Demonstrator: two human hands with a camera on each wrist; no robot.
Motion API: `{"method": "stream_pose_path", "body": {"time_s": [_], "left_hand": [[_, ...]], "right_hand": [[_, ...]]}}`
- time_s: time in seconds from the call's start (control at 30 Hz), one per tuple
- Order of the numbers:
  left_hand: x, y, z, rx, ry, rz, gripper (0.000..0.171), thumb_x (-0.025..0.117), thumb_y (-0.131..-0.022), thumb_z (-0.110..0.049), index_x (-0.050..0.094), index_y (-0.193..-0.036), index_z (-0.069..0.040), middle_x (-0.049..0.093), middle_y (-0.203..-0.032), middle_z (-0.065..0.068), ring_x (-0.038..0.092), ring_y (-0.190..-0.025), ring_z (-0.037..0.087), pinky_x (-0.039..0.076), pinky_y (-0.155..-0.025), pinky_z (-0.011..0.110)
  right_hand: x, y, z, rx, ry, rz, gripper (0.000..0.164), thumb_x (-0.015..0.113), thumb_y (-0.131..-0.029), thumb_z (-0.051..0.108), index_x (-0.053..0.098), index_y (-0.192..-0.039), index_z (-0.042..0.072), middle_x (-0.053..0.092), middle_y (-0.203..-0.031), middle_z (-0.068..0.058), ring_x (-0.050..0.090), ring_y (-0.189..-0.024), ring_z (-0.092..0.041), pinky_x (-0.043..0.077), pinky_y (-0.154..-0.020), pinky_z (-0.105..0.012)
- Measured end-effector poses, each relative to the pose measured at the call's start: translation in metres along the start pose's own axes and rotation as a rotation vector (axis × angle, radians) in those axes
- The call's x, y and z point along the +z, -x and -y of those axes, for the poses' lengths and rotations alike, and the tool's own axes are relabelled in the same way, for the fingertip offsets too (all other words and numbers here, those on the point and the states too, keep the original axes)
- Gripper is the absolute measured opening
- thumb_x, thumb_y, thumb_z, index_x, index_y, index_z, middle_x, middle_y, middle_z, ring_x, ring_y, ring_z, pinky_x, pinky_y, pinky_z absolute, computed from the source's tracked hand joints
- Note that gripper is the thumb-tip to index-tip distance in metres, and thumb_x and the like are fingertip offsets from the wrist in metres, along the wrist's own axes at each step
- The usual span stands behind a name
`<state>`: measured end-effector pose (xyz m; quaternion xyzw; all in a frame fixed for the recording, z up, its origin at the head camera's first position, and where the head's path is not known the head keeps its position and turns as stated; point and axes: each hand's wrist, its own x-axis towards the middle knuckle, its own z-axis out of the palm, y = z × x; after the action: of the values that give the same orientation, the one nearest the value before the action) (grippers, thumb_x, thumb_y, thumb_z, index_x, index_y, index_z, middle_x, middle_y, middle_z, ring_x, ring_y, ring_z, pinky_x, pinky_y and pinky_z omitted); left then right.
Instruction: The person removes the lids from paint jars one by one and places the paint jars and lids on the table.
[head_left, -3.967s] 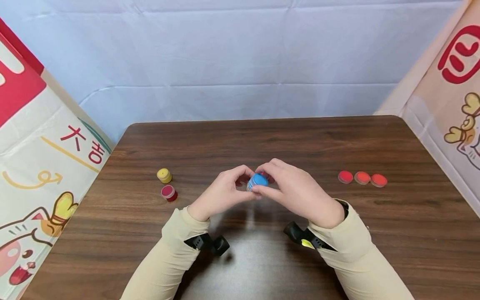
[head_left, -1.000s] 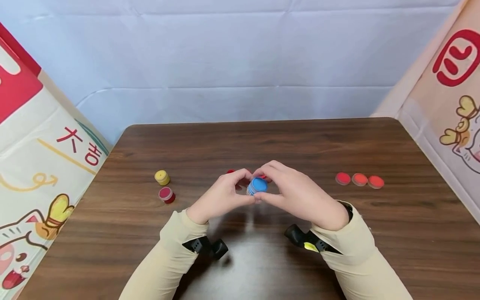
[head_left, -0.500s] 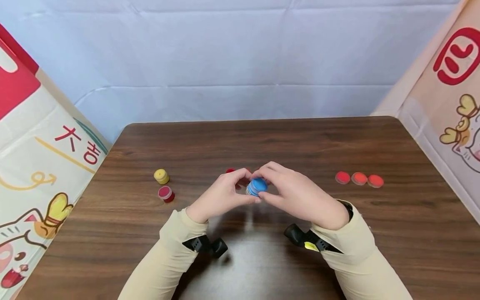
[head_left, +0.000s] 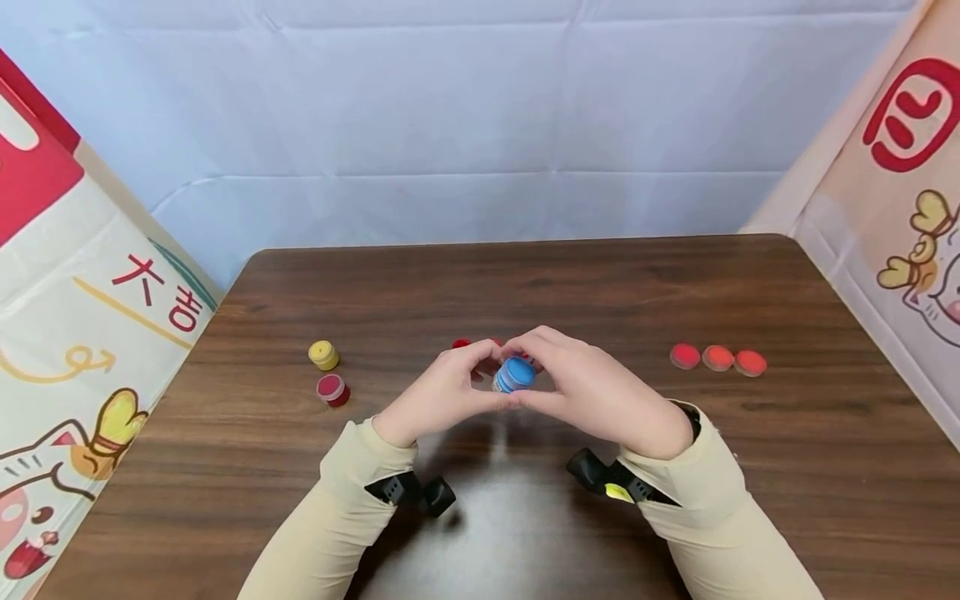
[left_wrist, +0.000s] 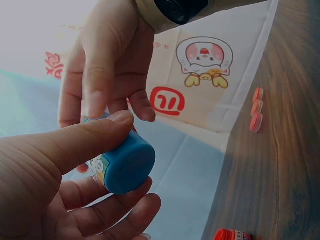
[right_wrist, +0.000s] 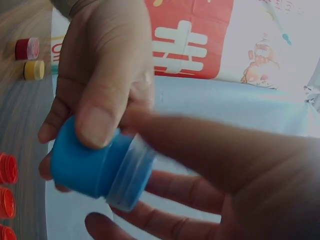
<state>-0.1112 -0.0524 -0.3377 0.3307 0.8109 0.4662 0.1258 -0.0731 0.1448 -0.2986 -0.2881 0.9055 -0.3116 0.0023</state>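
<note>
My left hand [head_left: 444, 385] holds a small blue paint jar [left_wrist: 131, 162] by its body, thumb on one side and fingers on the other. The jar is tilted above the table in front of me. My right hand [head_left: 588, 379] curls round its clear, ridged lid [right_wrist: 131, 175], with the lid between thumb and fingers. Paint shows blue through the lid, which sits on the jar's mouth. In the head view both thumb tips meet at the jar's near side. The right thumb [right_wrist: 200, 142] is blurred in the right wrist view.
Red paint jars [right_wrist: 7, 202] stand lidless behind my hands, mostly hidden in the head view. Three round red lids [head_left: 717, 358] lie in a row at right. A yellow jar [head_left: 324, 356] and a dark red jar [head_left: 332, 389] stand at left on the wooden table [head_left: 375, 287].
Both hands stay in the same place with the jar. My right thumb, on the lid's rim half a second ago, has shifted down towards the left thumb.
</note>
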Motion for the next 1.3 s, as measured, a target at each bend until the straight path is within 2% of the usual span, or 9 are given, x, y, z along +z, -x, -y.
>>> {"method": "stream_pose_path", "body": {"time_s": [0.1,0.2,0.37,0.5,0.57,0.67,0.83,1.07,1.3], "left_hand": [[0.000,0.000,0.000,-0.011,0.013,-0.005,0.027,0.076,-0.078,-0.024,0.058,-0.096,-0.015,0.062,-0.090,-0.008,0.058,-0.088,0.006,0.050,-0.081,0.037],[0.001,-0.001,-0.001,-0.010,0.011,-0.009,0.026,0.077,-0.078,-0.023,0.058,-0.095,-0.017,0.062,-0.088,-0.010,0.058,-0.087,0.005,0.050,-0.079,0.034],[-0.001,-0.003,0.000,0.001,-0.025,0.004,0.030,0.077,-0.078,-0.025,0.060,-0.100,-0.015,0.061,-0.090,-0.010,0.057,-0.089,0.005,0.049,-0.079,0.031],[-0.004,-0.002,0.004,-0.020,-0.070,-0.010,0.034,0.077,-0.077,-0.028,0.062,-0.105,-0.013,0.058,-0.095,-0.007,0.054,-0.090,0.011,0.048,-0.079,0.037],[-0.007,-0.002,0.009,-0.056,-0.089,-0.027,0.035,0.077,-0.077,-0.028,0.063,-0.106,-0.013,0.057,-0.098,-0.006,0.052,-0.091,0.013,0.048,-0.078,0.036],[-0.012,0.000,0.018,-0.136,-0.109,-0.022,0.034,0.076,-0.079,-0.026,0.063,-0.108,-0.013,0.057,-0.099,-0.006,0.053,-0.090,0.015,0.048,-0.075,0.031],[-0.024,0.002,0.029,-0.211,-0.182,0.000,0.029,0.074,-0.080,-0.017,0.062,-0.106,-0.011,0.060,-0.098,-0.003,0.055,-0.093,0.015,0.048,-0.076,0.030],[-0.033,0.001,0.041,-0.294,-0.243,0.032,0.029,0.073,-0.080,-0.012,0.059,-0.105,-0.008,0.060,-0.101,0.002,0.054,-0.097,0.020,0.048,-0.080,0.032],[-0.035,-0.002,0.047,-0.342,-0.313,0.047,0.033,0.075,-0.078,-0.013,0.057,-0.105,-0.006,0.060,-0.102,0.005,0.054,-0.095,0.023,0.049,-0.079,0.032]], "right_hand": [[0.001,-0.001,-0.001,0.037,-0.002,-0.009,0.036,0.072,-0.082,0.029,0.059,-0.111,0.012,0.055,-0.099,0.005,0.056,-0.086,-0.009,0.048,-0.072,-0.027],[0.000,-0.002,-0.001,0.041,0.001,-0.012,0.031,0.071,-0.083,0.026,0.060,-0.109,0.011,0.055,-0.097,0.005,0.056,-0.083,-0.010,0.048,-0.070,-0.027],[-0.005,0.001,-0.003,-0.032,0.009,-0.002,0.032,0.072,-0.082,0.017,0.060,-0.111,0.009,0.053,-0.103,0.003,0.054,-0.085,-0.010,0.048,-0.073,-0.027],[-0.011,0.007,-0.008,-0.059,-0.014,-0.026,0.032,0.071,-0.083,0.013,0.059,-0.113,0.009,0.053,-0.108,0.002,0.056,-0.089,-0.009,0.050,-0.078,-0.030],[-0.014,0.011,-0.013,-0.037,-0.034,-0.047,0.033,0.070,-0.083,0.012,0.058,-0.114,0.010,0.053,-0.109,0.002,0.058,-0.091,-0.010,0.051,-0.079,-0.032],[-0.016,0.020,-0.022,0.066,-0.049,-0.051,0.035,0.069,-0.085,0.015,0.056,-0.117,0.009,0.055,-0.110,0.001,0.060,-0.093,-0.013,0.051,-0.081,-0.034],[-0.017,0.036,-0.045,0.218,0.007,-0.036,0.039,0.069,-0.085,0.018,0.055,-0.118,0.003,0.057,-0.109,-0.004,0.059,-0.094,-0.017,0.050,-0.079,-0.037],[-0.023,0.048,-0.068,0.241,0.045,-0.032,0.033,0.068,-0.086,0.018,0.058,-0.114,0.004,0.058,-0.104,-0.003,0.058,-0.092,-0.018,0.049,-0.075,-0.037],[-0.032,0.049,-0.071,0.248,0.044,-0.015,0.036,0.067,-0.087,0.023,0.057,-0.116,0.005,0.058,-0.105,-0.004,0.057,-0.094,-0.019,0.048,-0.076,-0.038]]}}
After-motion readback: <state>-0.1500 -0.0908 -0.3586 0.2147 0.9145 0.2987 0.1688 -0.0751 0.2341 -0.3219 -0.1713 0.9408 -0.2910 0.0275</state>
